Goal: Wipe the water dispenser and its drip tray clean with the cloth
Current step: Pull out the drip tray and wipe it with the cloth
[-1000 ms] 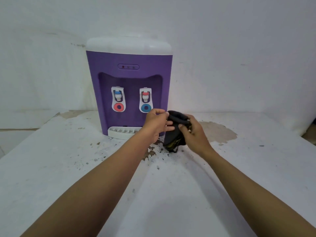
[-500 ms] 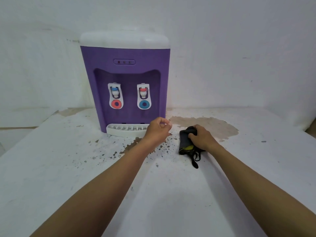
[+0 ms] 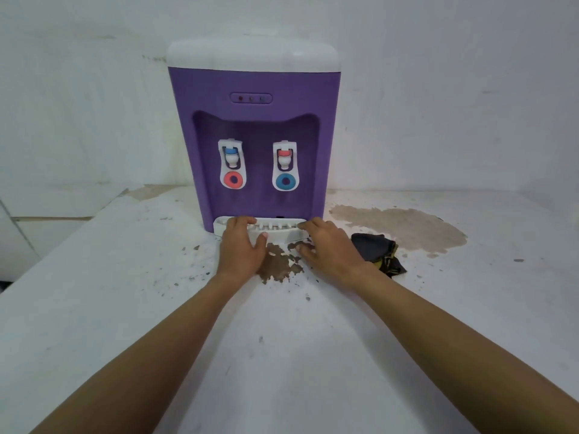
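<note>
My left hand (image 3: 241, 247) grips the left end of the white drip tray (image 3: 277, 234), fingers curled over its top edge and thumb pressed on its front. My right hand (image 3: 329, 250) holds the tray's right end the same way, fingers on top and thumb low at the front. The tray sits at the foot of the purple water dispenser (image 3: 253, 86), at the far side of the counter (image 3: 282, 355). The dark cloth (image 3: 374, 247) lies crumpled on the counter just right of my right hand, touching neither hand.

The white counter (image 3: 125, 277), its paint chipped in brown patches, carries the dispenser (image 3: 253, 136) at its back edge, with the cloth (image 3: 372, 245) lying near it.
</note>
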